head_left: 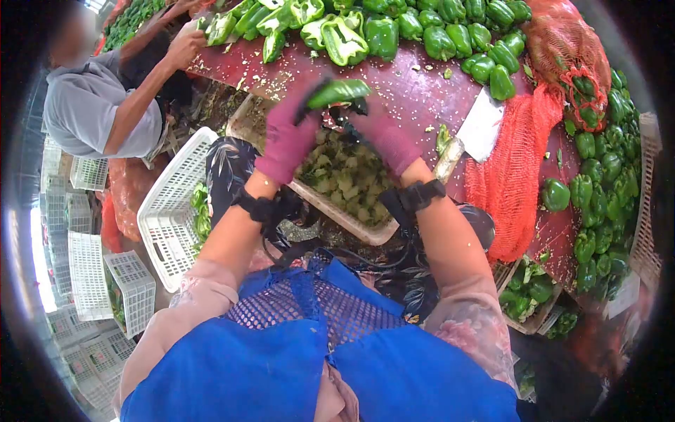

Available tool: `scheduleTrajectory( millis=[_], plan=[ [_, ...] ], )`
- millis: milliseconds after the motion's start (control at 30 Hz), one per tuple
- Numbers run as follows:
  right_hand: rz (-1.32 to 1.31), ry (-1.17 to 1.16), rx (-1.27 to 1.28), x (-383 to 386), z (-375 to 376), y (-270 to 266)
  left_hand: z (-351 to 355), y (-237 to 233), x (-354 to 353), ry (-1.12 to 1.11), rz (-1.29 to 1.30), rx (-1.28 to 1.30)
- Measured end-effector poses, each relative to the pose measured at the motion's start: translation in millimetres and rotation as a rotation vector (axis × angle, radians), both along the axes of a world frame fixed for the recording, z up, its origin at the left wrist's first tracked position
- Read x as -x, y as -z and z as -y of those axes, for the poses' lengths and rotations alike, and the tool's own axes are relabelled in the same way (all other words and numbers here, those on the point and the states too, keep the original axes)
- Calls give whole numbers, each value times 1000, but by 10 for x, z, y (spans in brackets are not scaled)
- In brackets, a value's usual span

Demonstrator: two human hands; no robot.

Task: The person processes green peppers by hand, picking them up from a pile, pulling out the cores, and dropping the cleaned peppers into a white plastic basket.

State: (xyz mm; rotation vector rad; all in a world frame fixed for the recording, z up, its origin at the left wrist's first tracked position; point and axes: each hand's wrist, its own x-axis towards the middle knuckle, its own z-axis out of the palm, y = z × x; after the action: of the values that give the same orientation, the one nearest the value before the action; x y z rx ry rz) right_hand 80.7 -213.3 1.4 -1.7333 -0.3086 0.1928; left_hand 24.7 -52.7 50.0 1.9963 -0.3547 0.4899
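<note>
Both hands wear purple gloves with dark fingertips. My left hand (290,133) is closed on a green bell pepper piece (340,92), its smooth skin side facing up, above the front edge of the table. Close against the lower right side of that piece is my right hand (385,133), its fingers smeared by motion and partly hidden. Below both hands sits a shallow tub (337,211) filled with pale green pepper cores and scraps. Cut pepper halves (344,39) lie beyond the hands, their pale insides showing.
Whole green peppers (439,42) are heaped along the back of the red table (415,91). A wide-bladed knife (481,126) lies at the right, beside a red mesh sack (510,169). A white crate (176,204) with pepper pieces stands left. Another person (105,105) works at the far left.
</note>
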Motion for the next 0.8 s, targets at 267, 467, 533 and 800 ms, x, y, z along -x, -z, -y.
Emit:
scheduleTrajectory(
  millis=[267, 467, 533, 800],
  plan=[
    [-186, 160, 281, -305, 182, 164, -37, -120, -242, 78, 301, -458],
    [534, 359, 451, -294, 213, 149, -1047, -499, -34, -355, 265, -422],
    [368, 488, 596, -346, 260, 263, -1843, -508, 288, -455, 113, -527],
    [328, 22, 487, 615, -270, 40, -3079, 298, 1770, -696, -628, -865]
  ],
)
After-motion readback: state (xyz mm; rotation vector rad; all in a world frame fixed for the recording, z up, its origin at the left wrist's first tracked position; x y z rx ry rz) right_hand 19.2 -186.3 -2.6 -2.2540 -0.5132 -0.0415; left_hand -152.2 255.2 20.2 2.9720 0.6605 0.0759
